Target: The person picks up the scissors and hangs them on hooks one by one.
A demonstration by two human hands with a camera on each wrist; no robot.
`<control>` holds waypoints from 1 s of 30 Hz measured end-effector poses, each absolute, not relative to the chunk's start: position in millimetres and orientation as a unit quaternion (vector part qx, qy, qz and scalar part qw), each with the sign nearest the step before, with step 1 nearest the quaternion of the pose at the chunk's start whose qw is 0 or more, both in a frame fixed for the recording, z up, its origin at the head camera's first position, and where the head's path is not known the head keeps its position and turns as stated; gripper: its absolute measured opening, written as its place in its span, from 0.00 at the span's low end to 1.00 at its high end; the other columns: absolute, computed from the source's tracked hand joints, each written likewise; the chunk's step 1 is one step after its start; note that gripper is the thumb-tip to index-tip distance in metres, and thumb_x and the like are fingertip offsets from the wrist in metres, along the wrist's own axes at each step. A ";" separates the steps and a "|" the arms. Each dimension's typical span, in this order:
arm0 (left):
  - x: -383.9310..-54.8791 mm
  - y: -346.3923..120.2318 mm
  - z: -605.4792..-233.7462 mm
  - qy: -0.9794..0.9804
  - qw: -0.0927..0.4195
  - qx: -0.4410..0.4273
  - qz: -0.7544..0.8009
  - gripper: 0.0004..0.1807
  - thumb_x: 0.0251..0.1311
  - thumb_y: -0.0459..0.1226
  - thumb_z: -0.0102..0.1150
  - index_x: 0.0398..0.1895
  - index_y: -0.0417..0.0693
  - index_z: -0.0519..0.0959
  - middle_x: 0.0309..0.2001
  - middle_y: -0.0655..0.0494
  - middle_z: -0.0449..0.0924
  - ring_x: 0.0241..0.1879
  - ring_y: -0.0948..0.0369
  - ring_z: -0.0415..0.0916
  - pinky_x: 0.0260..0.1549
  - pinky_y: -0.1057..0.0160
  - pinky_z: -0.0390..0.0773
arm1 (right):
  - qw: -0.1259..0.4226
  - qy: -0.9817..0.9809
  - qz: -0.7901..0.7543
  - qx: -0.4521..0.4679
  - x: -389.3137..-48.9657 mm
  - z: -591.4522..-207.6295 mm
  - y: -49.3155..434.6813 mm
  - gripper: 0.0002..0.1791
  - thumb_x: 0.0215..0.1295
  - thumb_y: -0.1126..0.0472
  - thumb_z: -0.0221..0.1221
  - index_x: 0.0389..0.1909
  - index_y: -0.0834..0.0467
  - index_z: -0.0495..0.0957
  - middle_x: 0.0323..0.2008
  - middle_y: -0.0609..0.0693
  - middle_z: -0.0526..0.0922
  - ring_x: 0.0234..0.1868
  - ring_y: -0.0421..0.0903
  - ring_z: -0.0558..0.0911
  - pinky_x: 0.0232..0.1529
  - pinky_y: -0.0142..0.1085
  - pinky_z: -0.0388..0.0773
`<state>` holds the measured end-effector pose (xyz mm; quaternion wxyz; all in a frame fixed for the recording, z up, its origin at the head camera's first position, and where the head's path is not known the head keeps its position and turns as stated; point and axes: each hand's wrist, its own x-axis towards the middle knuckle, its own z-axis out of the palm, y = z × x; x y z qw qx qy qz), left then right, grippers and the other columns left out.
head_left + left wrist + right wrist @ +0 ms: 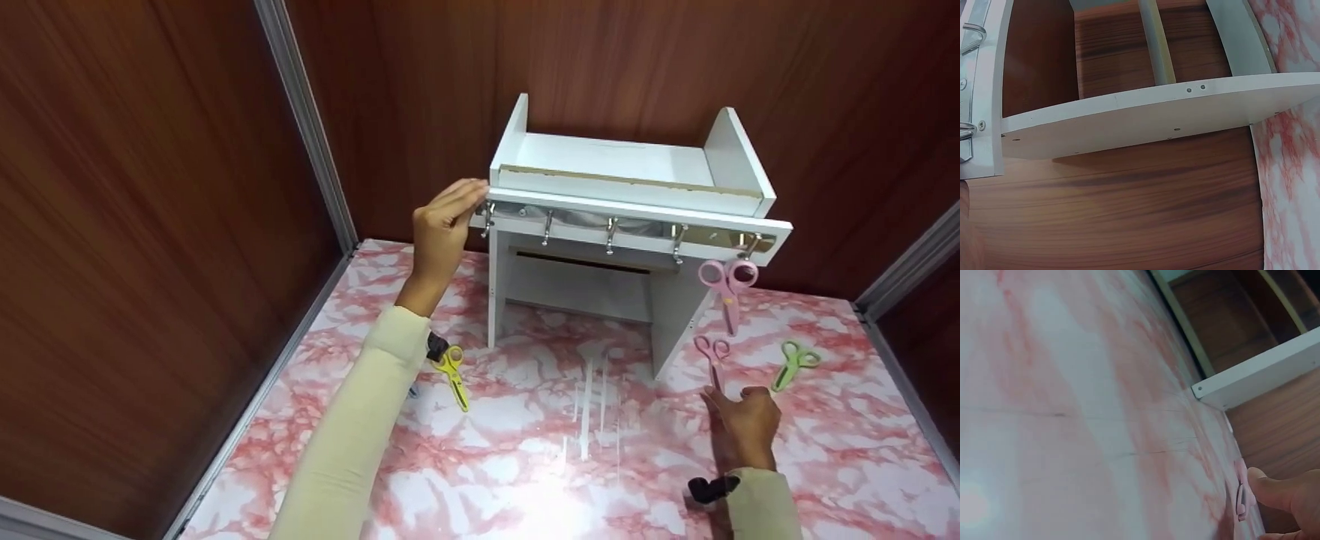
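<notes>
A white shelf unit (615, 204) has a rail with several metal hooks (610, 234) along its front. At the rail's left end, my left hand (441, 232) touches the corner with its fingers fairly straight; only a sliver of it enters the left wrist view. Pink scissors (729, 289) hang from the rightmost hook, blades down. Below them, my right hand (744, 420) pinches the blade end of a second pair of pink scissors (712, 352), handles pointing toward the shelf. The right wrist view shows the thumb (1275, 489) against these pink scissors (1244, 492).
Green scissors (793, 365) lie right of the shelf on the red-and-white marbled table (525, 427). Yellow scissors (452, 375) lie by the left sleeve, with a blue tip (413, 391) partly hidden there. Brown wooden panels (420, 97) enclose the back and sides.
</notes>
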<state>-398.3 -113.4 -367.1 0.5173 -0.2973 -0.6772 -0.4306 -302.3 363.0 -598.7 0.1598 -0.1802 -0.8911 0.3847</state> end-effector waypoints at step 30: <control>-396.6 -109.7 -367.1 -0.673 0.515 -0.288 -0.446 0.07 0.61 0.29 0.67 0.41 0.39 0.89 0.44 0.47 0.88 0.49 0.53 0.85 0.55 0.63 0.82 | 0.132 -0.919 0.343 -0.146 -306.8 -594.1 375.9 0.21 0.62 0.60 0.65 0.18 0.69 0.70 0.17 0.60 0.73 0.26 0.65 0.75 0.25 0.51 0.69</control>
